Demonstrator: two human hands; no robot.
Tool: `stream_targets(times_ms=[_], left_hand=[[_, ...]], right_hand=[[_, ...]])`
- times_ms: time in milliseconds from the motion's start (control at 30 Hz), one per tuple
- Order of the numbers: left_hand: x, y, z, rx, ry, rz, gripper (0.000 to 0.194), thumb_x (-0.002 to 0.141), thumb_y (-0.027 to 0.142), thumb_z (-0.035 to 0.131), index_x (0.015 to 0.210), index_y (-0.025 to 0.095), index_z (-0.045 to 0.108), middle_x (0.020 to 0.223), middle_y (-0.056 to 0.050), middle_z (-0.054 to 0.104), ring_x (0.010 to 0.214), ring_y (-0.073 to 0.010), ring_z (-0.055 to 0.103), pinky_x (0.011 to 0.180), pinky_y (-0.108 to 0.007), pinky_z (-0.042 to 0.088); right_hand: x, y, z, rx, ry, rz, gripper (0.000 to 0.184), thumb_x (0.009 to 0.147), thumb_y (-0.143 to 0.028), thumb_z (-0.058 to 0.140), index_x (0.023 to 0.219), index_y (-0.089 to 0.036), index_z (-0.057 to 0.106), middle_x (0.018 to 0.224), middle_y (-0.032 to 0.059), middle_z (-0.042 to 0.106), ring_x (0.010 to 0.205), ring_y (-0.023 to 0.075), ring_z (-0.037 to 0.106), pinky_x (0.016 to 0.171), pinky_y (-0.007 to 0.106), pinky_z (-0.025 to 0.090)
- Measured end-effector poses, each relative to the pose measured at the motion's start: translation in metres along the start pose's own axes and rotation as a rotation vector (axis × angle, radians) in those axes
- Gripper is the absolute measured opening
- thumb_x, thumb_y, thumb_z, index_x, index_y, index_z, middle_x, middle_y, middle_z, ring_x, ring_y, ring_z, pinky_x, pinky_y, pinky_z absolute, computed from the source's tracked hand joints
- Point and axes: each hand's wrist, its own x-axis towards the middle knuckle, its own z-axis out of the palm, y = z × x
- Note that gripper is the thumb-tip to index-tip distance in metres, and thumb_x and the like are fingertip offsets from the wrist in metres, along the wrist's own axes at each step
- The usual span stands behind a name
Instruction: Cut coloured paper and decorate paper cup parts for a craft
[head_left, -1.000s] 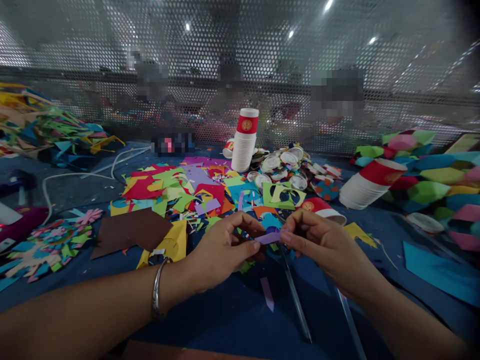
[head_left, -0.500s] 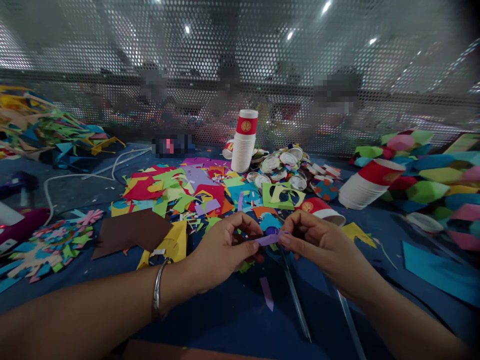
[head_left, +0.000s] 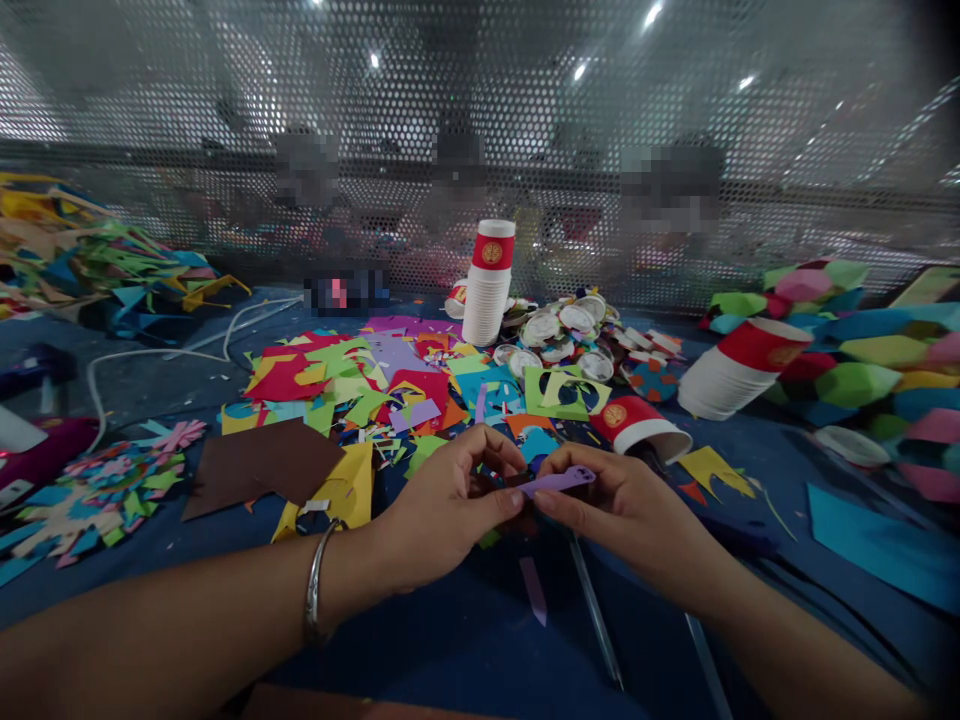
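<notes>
Between my two hands is a small purple paper strip, with a rounded right end bearing dark marks. My left hand pinches its left end between thumb and fingertips. My right hand grips it further right, thumb below and fingers behind. Another purple paper piece, pointed at one end, lies on the blue tabletop below my hands. Beside it a clear pen slants toward the front edge. Something blue behind the strip is mostly hidden by my fingers.
Colourful paper scraps cover the middle. A paper cup stack stands behind them; another stack leans at right. A tipped red cup lies near my right hand. Brown paper is at left, blue paper at right. A perforated panel rises behind.
My right hand has shifted its hold along the strip, so the rounded, marked end now shows above its thumb. My left hand has stayed almost still.
</notes>
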Motion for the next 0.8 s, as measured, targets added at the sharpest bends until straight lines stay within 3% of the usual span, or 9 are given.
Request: stream_targets(times_ms=[267, 400, 567, 800], left_hand=[[0.0001, -0.0009, 0.0023, 0.047, -0.005, 0.020, 0.025, 0.083, 0.024, 0.071, 0.096, 0.019, 0.051, 0.094, 0.000, 0.057, 0.072, -0.0120, 0.066, 0.060, -0.021, 0.045], [0.0004, -0.0031, -0.0005, 0.207, -0.008, 0.087, 0.022, 0.085, 0.023, 0.068, 0.103, 0.021, 0.054, 0.099, -0.001, 0.058, 0.073, -0.0109, 0.061, 0.064, -0.024, 0.047], [0.0008, -0.0012, -0.0022, 0.368, 0.010, 0.152, 0.012, 0.088, 0.022, 0.065, 0.098, 0.019, 0.059, 0.086, 0.000, 0.059, 0.077, -0.0135, 0.056, 0.068, -0.026, 0.045], [0.0043, 0.0040, -0.0026, 0.138, 0.065, 0.102, 0.020, 0.083, 0.025, 0.073, 0.093, 0.018, 0.056, 0.084, 0.002, 0.056, 0.075, -0.0107, 0.055, 0.067, -0.023, 0.044]], right_hand=[[-0.0010, 0.0046, 0.0029, 0.038, -0.019, 0.027, 0.020, 0.096, -0.042, 0.063, 0.093, -0.023, 0.065, 0.083, -0.0004, 0.065, 0.079, 0.0168, 0.060, 0.070, 0.028, 0.046], [-0.0010, 0.0004, 0.0057, -0.013, 0.009, -0.006, 0.013, 0.094, -0.034, 0.063, 0.088, -0.022, 0.064, 0.079, -0.0013, 0.063, 0.075, 0.0159, 0.056, 0.067, 0.027, 0.044], [-0.0012, -0.0035, 0.0059, -0.093, 0.035, -0.017, 0.010, 0.090, -0.029, 0.065, 0.084, -0.022, 0.064, 0.074, -0.0028, 0.058, 0.069, 0.0146, 0.051, 0.062, 0.026, 0.039], [-0.0033, -0.0048, 0.0050, 0.047, 0.065, -0.010, 0.023, 0.092, -0.043, 0.064, 0.087, -0.021, 0.066, 0.081, 0.0013, 0.064, 0.075, 0.0173, 0.056, 0.066, 0.027, 0.045]])
